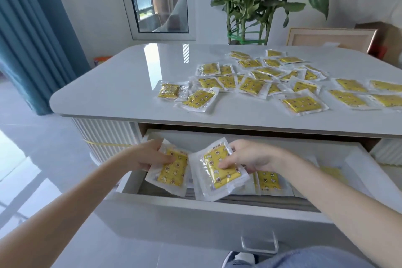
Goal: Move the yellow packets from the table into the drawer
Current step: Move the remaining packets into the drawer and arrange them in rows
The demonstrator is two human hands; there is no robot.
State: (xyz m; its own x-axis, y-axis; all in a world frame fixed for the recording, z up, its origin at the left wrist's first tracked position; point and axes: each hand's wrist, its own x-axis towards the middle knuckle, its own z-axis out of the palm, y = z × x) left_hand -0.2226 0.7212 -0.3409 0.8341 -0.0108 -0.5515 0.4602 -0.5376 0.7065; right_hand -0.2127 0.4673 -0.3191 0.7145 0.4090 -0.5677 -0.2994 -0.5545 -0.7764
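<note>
Holding yellow packets [173, 169] over open drawer [217, 220], both hands: left hand [150, 154], right hand [250, 155].

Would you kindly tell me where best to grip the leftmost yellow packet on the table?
I'd pinch the leftmost packet by its free left edge, coming from the left: it lies flat, and its right side crowds against a neighbouring packet.

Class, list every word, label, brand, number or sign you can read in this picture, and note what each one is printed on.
No text here can be read.
Left-hand packet: cartoon pictures; any small print is too blurred.
Right-hand packet: the same, unreadable.
Packets on the table: too small to read.
Coloured box on the floor by the curtain: print too small to read.
</note>
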